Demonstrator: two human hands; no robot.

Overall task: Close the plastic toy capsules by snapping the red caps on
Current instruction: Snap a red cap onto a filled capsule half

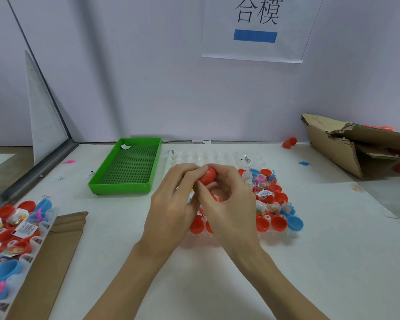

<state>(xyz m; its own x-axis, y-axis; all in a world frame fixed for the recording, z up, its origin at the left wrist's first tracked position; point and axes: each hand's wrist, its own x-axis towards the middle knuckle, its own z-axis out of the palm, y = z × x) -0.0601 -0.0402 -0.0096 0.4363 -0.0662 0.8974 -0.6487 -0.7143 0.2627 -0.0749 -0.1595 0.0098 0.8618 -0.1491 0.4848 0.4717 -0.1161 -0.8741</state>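
Capsule held up in both hands

Both of your hands are busy with one red capsule, held up above the clear tray in the middle of the table. Your left hand pinches it from the left with thumb and fingers. Your right hand curls round it from the right. You cannot see from here if the cap is fully on.

It looks small, light and smooth, so it may slip. The plastic is likely thin and hard, and it may pop out sideways if you squeeze it crooked. Hold each half by its round end and push the two straight together.

More open red cups with little toys sit in the tray, just right of your hands. A green tray lies to the far left. A torn cardboard box sits far right.
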